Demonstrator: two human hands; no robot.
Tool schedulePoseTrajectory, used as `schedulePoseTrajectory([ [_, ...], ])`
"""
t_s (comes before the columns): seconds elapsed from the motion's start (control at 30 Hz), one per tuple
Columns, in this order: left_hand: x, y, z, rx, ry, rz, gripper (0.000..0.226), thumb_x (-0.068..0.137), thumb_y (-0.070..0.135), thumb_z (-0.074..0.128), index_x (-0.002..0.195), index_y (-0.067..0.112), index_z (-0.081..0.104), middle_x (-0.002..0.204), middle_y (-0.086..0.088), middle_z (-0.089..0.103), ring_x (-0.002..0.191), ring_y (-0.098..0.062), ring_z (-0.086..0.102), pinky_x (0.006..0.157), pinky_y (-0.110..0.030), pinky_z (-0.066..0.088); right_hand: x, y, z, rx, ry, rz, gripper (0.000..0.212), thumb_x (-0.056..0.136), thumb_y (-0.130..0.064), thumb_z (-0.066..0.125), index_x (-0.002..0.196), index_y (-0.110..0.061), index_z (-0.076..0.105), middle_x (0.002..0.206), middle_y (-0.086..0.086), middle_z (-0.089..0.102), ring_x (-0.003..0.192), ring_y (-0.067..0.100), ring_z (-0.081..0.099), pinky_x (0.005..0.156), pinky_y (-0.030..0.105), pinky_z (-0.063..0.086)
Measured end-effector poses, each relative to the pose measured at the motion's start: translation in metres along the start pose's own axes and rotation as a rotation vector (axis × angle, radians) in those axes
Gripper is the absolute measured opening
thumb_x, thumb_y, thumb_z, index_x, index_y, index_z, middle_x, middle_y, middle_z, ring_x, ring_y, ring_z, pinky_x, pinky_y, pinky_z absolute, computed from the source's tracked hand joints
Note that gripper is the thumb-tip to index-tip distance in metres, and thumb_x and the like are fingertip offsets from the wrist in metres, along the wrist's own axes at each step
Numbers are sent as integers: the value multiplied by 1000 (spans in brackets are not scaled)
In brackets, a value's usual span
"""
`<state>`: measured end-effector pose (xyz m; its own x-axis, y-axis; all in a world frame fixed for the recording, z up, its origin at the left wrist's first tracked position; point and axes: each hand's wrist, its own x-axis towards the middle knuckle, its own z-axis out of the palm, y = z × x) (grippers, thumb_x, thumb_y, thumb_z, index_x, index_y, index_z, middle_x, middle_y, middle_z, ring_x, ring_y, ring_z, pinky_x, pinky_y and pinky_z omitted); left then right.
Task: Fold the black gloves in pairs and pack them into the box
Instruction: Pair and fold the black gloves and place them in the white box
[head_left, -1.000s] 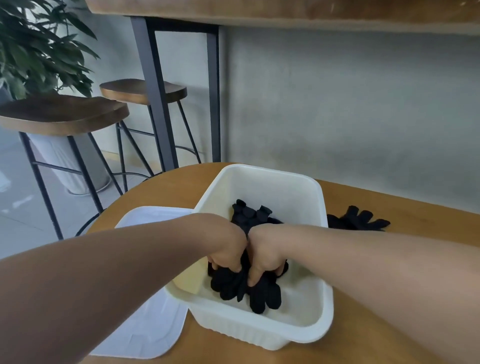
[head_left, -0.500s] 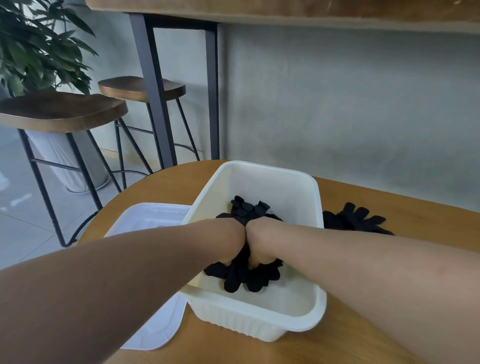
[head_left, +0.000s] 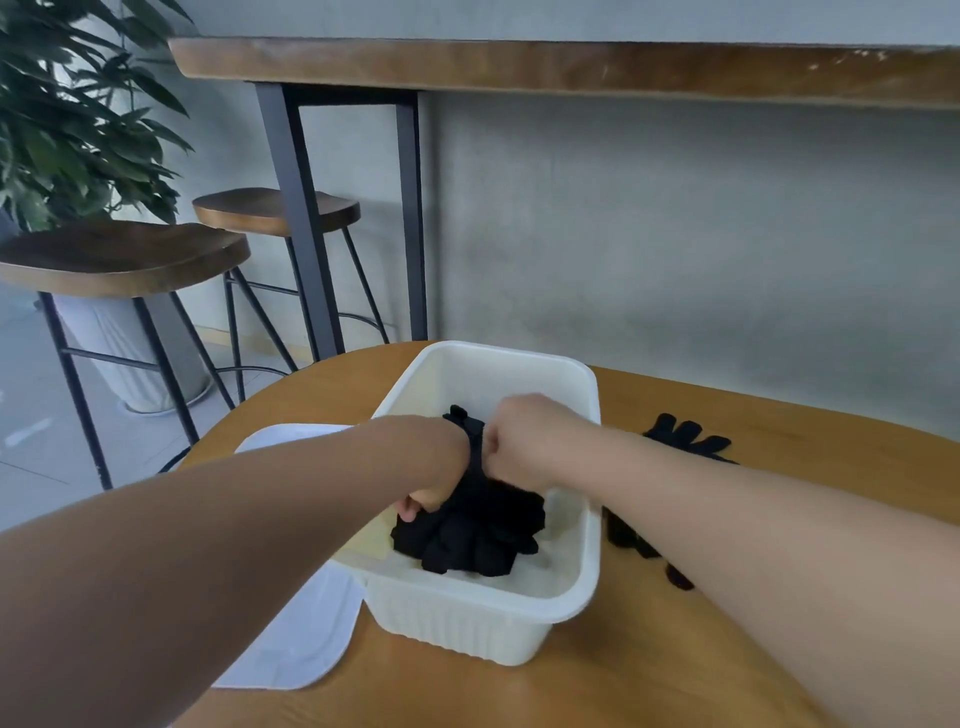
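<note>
Since a second ago your right hand has risen; both fists, left hand too, clutch folded black knit gloves inside the white ribbed plastic box — packing nearly seated.

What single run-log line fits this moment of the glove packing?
step: packing | left hand and right hand: gripping black gloves in white box | more gloves: on table, right of box
</note>
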<state>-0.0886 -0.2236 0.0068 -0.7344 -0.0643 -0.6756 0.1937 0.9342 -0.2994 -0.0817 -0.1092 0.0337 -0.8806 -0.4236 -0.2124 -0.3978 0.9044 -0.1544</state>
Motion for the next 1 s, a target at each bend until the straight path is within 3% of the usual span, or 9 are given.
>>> schedulePoseTrajectory([
  [0.07,-17,-7,-11,-17,196,13,25,94,15,55,70,10,62,61,3,54,60,-13,50,79,-26,52,-17,15,-18,216,235,17,19,89,-21,56,82,-14,72,89,0,71,85,22,65,77,34,56],
  [0.17,-49,3,-33,-133,577,61,15,92,25,54,97,16,64,84,4,54,79,-17,56,68,-26,44,-50,55,-42,446,471,108,14,88,-24,62,82,-18,73,78,-6,69,73,15,64,63,27,53],
  [0.27,-72,36,-56,-296,875,172,20,93,29,49,90,14,61,88,2,62,85,-20,60,65,-29,48,-83,101,-50,594,565,243,13,91,-26,63,83,-21,73,80,-11,67,69,9,60,57,21,46],
  [0.33,-79,63,-69,-498,945,276,18,93,30,52,82,18,57,82,6,58,81,-18,57,58,-25,42,-100,125,-46,656,595,327,14,91,-24,62,82,-22,73,83,-8,70,68,10,59,55,22,46],
  [0.4,-81,94,-81,-610,945,371,17,94,29,55,78,23,53,77,9,53,81,-17,55,59,-24,39,-112,143,-36,706,630,382,15,90,-24,63,80,-21,73,81,-5,70,59,11,55,50,23,40],
  [0.53,-64,158,-86,-575,864,417,14,94,20,52,95,12,64,96,0,64,89,-21,61,74,-32,53,-126,171,-3,738,577,468,17,92,-22,61,82,-18,73,90,0,73,76,15,62,61,24,46],
  [0.7,-19,213,-56,-473,631,313,22,94,10,42,73,10,47,69,-3,51,63,-18,51,56,-29,42,-133,206,58,693,380,538,10,91,-20,63,95,-22,72,91,-4,68,79,14,62,73,27,53],
  [0.87,5,227,-17,-704,550,289,18,94,25,54,101,13,66,100,-4,69,93,-23,65,82,-35,55,-131,223,93,235,291,387,65,89,0,50,143,-35,42,125,-8,41,91,17,58,79,29,52],
  [1.0,13,236,-15,-870,572,282,9,92,24,58,97,23,65,95,2,68,87,-19,66,81,-35,57,-128,239,93,-42,242,272,69,88,4,50,145,-32,40,123,-2,39,89,20,51,79,32,49],
])
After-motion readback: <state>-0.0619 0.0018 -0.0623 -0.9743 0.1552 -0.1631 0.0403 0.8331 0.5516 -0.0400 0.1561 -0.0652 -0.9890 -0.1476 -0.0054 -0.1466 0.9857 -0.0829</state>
